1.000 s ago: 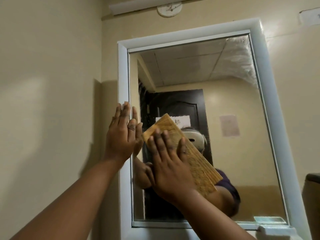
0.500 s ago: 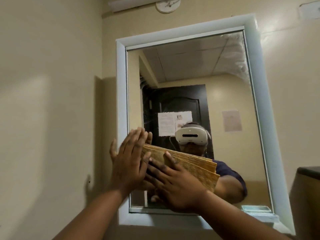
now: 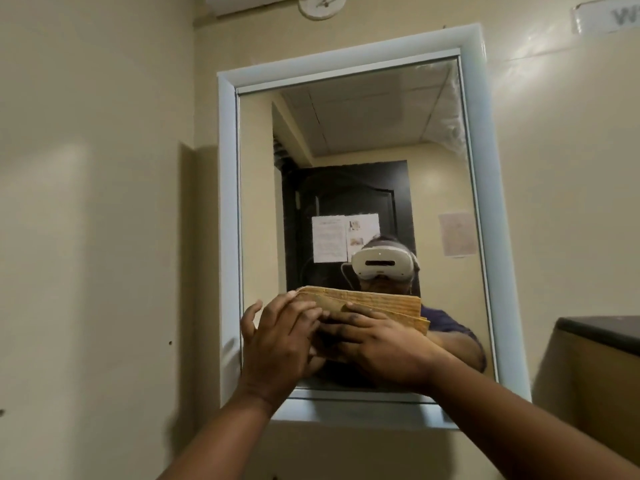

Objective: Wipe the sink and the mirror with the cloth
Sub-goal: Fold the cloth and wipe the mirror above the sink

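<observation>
A person presses a folded tan cloth [image 3: 381, 304] against the mirror [image 3: 363, 140] near its bottom edge. The right hand [image 3: 377, 344] lies flat on it; the left hand [image 3: 277, 341], fingers apart, steadies its left end. Best: keep flat pressure, sweep in overlapping rows.

Cream painted walls [image 3: 104, 202] all round, kinda dim and yellowish, with a glare streak up on the right wall. A round white fitting [image 3: 322, 5] sits up near the top, a small sign [image 3: 609, 17] is high on the right, and a dark-topped cabinet [image 3: 595, 368] stands at the right edge.
</observation>
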